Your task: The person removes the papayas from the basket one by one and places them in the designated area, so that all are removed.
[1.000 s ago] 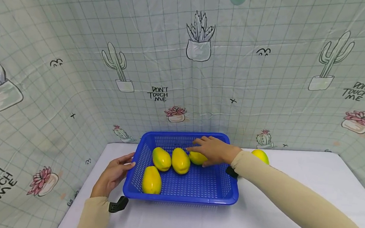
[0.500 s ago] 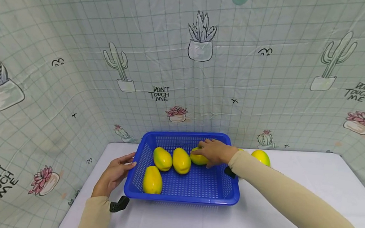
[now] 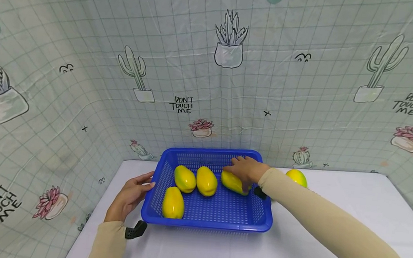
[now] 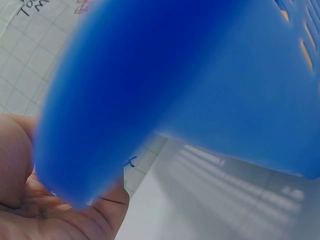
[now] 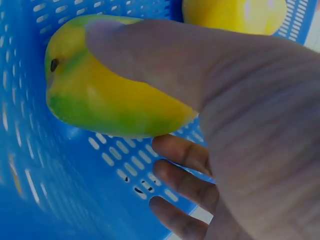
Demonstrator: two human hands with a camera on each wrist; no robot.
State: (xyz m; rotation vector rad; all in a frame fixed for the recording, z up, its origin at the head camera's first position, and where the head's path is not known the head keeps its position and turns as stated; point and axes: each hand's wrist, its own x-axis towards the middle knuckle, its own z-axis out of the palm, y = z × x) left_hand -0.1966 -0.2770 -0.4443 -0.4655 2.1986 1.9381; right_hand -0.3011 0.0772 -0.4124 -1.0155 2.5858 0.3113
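Observation:
A blue plastic basket point(image 3: 216, 225) with slotted sides stands on the table in the head view. My left hand point(image 3: 130, 194) holds its left rim, with thumb and fingers at the edge; the rim covers part of that hand in the left wrist view. Inside, my right hand point(image 3: 248, 171) grips a yellow-green mango point(image 3: 233, 183) near the basket's right wall. In the right wrist view the thumb lies across this mango point(image 5: 120, 102), and three fingertips show below it. Three more mangoes lie in the left half: one at the front point(image 3: 173, 204), one behind it point(image 3: 185, 179), one near the middle point(image 3: 206, 182).
Another mango point(image 3: 296, 178) sits on the white tabletop point(image 3: 343, 210) to the right of the basket, partly behind my right sleeve. A patterned cloth point(image 3: 262, 84) with cactus drawings hangs behind and at the left of the table.
My right hand has shifted slightly right inside the basket. The mango under it has moved right, away from the middle one, and turned aslant. The left hand keeps its place at the rim.

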